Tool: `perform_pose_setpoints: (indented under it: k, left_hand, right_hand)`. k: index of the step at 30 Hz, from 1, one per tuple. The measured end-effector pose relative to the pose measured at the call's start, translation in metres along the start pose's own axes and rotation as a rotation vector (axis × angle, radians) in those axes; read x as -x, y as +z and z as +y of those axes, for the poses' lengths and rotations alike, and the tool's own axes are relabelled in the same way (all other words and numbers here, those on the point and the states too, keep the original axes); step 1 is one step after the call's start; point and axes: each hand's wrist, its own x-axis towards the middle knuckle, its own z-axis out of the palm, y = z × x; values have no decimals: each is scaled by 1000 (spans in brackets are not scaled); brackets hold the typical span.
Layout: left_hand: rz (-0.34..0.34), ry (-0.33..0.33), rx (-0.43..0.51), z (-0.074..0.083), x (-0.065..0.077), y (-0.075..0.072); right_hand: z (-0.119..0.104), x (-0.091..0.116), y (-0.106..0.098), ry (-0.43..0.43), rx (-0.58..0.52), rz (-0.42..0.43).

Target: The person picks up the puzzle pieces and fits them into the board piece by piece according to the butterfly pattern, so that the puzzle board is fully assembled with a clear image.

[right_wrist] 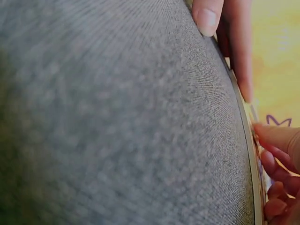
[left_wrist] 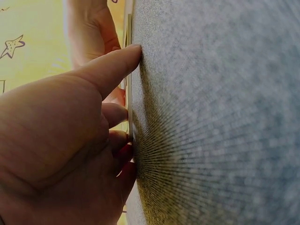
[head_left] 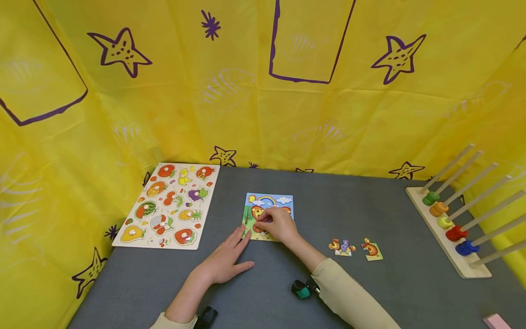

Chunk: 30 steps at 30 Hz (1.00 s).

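Head view | likely tried fitting near left edge of puzzle (head_left: 263,202) | with left hand (head_left: 225,259) uncurled, right hand (head_left: 281,224) pinched, hold unclear | probably needed pressing

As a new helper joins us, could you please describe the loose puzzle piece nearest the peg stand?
On the grey table, look between the picture puzzle and the peg stand. There, the right loose piece shows a large red-orange swirl, while its left neighbour has a purple patch.

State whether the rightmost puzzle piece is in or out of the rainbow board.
Out: the piece lies on the gray table, apart from the rainbow board.
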Motion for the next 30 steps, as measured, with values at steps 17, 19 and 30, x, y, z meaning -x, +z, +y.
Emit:
perform_pose_setpoints:
  k: [17, 19, 30]
  left_hand:
    - [47, 39, -4, 1, 1, -1]
    - [39, 30, 12, 2, 1, -2]
    - [52, 11, -67, 5, -4, -8]
  right_hand:
    - [-8, -6, -2, 149, 63, -78]
    - [-9, -7, -2, 156, 78, -85]
    - [-9, -10, 0, 145, 157, -81]
